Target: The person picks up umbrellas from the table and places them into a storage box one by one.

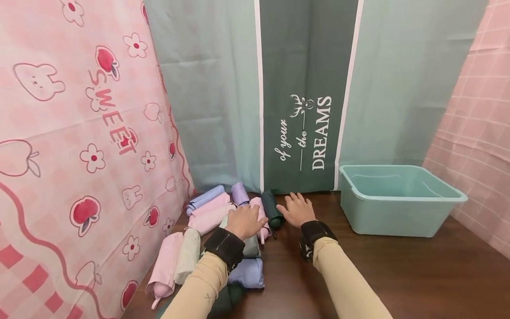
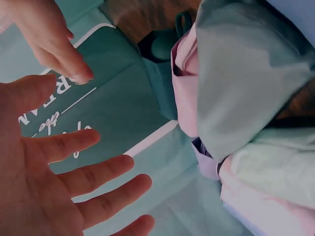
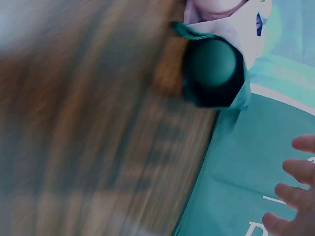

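Note:
Several folded umbrellas in fabric sleeves lie in a cluster on the left of the table. My left hand (image 1: pixel 244 221) is over them, its fingers spread and holding nothing in the left wrist view. Around it are a grey-green umbrella (image 1: pixel 252 248), a pink umbrella (image 1: pixel 256 206) and a purple umbrella (image 1: pixel 240 193). My right hand (image 1: pixel 298 210) is just right of a dark green umbrella (image 1: pixel 272 206), fingers apart and nothing in them. In the right wrist view, that umbrella's rounded handle end (image 3: pixel 214 64) shows inside its sleeve, apart from the fingertips (image 3: pixel 278 223).
A light teal plastic tub (image 1: pixel 390 217) stands on the brown table (image 1: pixel 358 274) at the right. Other umbrellas include a blue one (image 1: pixel 205 198), a pink one (image 1: pixel 167 259) and a pale green one (image 1: pixel 188 257). Printed cloths hang behind and at both sides.

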Demonstrator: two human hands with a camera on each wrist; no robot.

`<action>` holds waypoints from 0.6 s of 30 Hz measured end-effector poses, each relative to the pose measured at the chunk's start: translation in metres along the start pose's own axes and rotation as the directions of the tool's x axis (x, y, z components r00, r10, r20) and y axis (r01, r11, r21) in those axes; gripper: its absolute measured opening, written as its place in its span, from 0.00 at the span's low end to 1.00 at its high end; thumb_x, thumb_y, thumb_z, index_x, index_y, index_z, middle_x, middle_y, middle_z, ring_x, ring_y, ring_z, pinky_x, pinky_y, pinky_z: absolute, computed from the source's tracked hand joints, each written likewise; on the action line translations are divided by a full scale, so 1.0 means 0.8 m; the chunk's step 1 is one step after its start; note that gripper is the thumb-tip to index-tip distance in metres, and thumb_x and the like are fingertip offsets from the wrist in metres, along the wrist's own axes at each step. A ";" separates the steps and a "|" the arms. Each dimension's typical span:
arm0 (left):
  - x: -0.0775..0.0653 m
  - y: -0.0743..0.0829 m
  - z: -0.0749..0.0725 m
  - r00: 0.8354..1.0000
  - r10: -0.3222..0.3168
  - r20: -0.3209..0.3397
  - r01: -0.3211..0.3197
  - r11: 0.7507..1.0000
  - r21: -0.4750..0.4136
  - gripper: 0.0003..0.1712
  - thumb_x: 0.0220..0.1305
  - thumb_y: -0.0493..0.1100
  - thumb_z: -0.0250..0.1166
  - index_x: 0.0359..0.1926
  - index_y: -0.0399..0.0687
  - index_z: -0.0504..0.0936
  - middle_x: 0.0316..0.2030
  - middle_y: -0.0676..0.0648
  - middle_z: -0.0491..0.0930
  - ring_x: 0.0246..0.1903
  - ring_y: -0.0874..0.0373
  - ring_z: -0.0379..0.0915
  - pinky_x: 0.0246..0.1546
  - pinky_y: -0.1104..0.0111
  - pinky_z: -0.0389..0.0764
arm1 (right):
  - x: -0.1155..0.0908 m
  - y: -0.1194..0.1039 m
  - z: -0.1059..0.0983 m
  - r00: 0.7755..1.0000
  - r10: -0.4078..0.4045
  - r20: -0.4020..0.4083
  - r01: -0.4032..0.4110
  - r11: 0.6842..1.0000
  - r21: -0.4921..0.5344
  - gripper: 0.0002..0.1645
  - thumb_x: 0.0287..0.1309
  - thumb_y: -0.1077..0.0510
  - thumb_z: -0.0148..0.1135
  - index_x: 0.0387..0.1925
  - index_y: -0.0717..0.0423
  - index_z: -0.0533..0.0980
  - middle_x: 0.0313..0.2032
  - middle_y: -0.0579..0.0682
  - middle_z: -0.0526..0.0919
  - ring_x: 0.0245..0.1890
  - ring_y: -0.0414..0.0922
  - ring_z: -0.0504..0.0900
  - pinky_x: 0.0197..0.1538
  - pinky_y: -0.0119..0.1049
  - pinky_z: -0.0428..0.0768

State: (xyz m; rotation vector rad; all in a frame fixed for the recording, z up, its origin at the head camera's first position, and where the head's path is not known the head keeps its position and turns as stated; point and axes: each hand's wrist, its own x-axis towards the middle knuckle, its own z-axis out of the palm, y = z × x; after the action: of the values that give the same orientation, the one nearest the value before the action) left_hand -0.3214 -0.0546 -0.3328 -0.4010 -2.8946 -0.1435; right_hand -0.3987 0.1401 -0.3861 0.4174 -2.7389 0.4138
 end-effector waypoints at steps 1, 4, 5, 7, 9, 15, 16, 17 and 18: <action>-0.003 -0.002 -0.001 1.000 0.004 -0.017 -0.004 1.000 -0.002 0.27 0.71 0.58 0.60 0.57 0.42 0.81 0.51 0.38 0.83 0.51 0.40 0.80 0.49 0.45 0.77 | 0.005 -0.001 0.004 1.000 0.002 -0.020 -0.002 1.000 -0.003 0.26 0.70 0.46 0.58 0.53 0.65 0.79 0.52 0.67 0.81 0.56 0.64 0.78 0.57 0.63 0.74; -0.010 -0.009 -0.002 0.998 0.017 -0.055 -0.017 1.000 -0.001 0.21 0.70 0.56 0.61 0.47 0.42 0.84 0.42 0.39 0.86 0.42 0.39 0.83 0.41 0.47 0.80 | 0.020 -0.006 0.014 0.999 0.033 -0.033 -0.032 0.999 0.026 0.16 0.65 0.52 0.65 0.39 0.63 0.81 0.36 0.60 0.84 0.40 0.60 0.84 0.42 0.58 0.81; -0.012 -0.012 -0.002 0.998 0.020 -0.061 -0.020 1.000 -0.001 0.20 0.70 0.55 0.62 0.43 0.42 0.84 0.39 0.40 0.86 0.39 0.39 0.83 0.38 0.48 0.81 | 0.024 -0.009 0.017 0.999 0.049 -0.014 -0.048 0.998 0.046 0.15 0.65 0.52 0.65 0.37 0.63 0.81 0.34 0.59 0.84 0.38 0.60 0.84 0.39 0.57 0.81; -0.017 -0.018 -0.003 0.998 0.020 -0.055 -0.020 1.000 0.002 0.18 0.69 0.55 0.63 0.36 0.44 0.84 0.34 0.41 0.85 0.35 0.40 0.83 0.33 0.48 0.81 | 0.031 -0.013 0.025 0.996 0.083 0.044 -0.086 0.993 0.077 0.17 0.65 0.52 0.64 0.42 0.64 0.80 0.37 0.60 0.84 0.41 0.61 0.84 0.42 0.58 0.81; -0.021 -0.023 -0.004 0.999 0.022 -0.045 -0.022 1.000 0.002 0.18 0.68 0.54 0.64 0.30 0.45 0.82 0.30 0.42 0.84 0.32 0.40 0.82 0.30 0.49 0.80 | 0.036 -0.018 0.032 0.989 0.108 0.100 -0.117 0.989 0.092 0.22 0.66 0.51 0.62 0.50 0.67 0.78 0.45 0.64 0.83 0.48 0.63 0.83 0.48 0.60 0.79; -0.020 -0.037 -0.006 1.000 0.010 -0.027 -0.010 1.000 0.004 0.18 0.68 0.54 0.64 0.28 0.47 0.82 0.29 0.43 0.82 0.32 0.41 0.82 0.30 0.50 0.79 | 0.052 -0.026 0.048 0.969 0.172 0.176 -0.196 0.972 0.132 0.35 0.67 0.49 0.61 0.63 0.72 0.68 0.57 0.71 0.76 0.58 0.66 0.77 0.57 0.62 0.74; -0.019 -0.039 -0.006 1.000 0.008 -0.023 -0.008 1.000 0.007 0.17 0.68 0.54 0.64 0.30 0.46 0.83 0.30 0.43 0.82 0.33 0.41 0.82 0.31 0.50 0.79 | 0.056 -0.025 0.051 0.967 0.180 0.182 -0.206 0.969 0.136 0.36 0.67 0.49 0.61 0.64 0.73 0.68 0.58 0.71 0.75 0.58 0.67 0.76 0.57 0.62 0.74; -0.017 -0.040 -0.006 1.000 0.005 -0.020 -0.005 1.000 0.011 0.17 0.68 0.54 0.63 0.32 0.46 0.84 0.31 0.43 0.82 0.34 0.41 0.82 0.31 0.50 0.79 | 0.060 -0.024 0.055 0.965 0.184 0.186 -0.211 0.968 0.136 0.36 0.67 0.49 0.61 0.64 0.73 0.67 0.57 0.72 0.75 0.58 0.67 0.76 0.57 0.62 0.74; -0.016 -0.042 -0.006 1.000 0.003 -0.018 -0.002 1.000 0.015 0.17 0.69 0.55 0.63 0.33 0.46 0.85 0.31 0.43 0.83 0.34 0.41 0.82 0.31 0.50 0.79 | 0.064 -0.022 0.059 0.962 0.193 0.193 -0.222 0.965 0.141 0.37 0.66 0.49 0.61 0.64 0.73 0.67 0.58 0.72 0.75 0.58 0.67 0.76 0.57 0.63 0.74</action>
State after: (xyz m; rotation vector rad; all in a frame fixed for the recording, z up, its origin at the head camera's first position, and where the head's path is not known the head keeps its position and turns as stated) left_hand -0.3177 -0.0905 -0.3334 -0.3985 -2.8754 -0.1250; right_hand -0.4525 0.0960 -0.4055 0.2145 -2.9468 0.6884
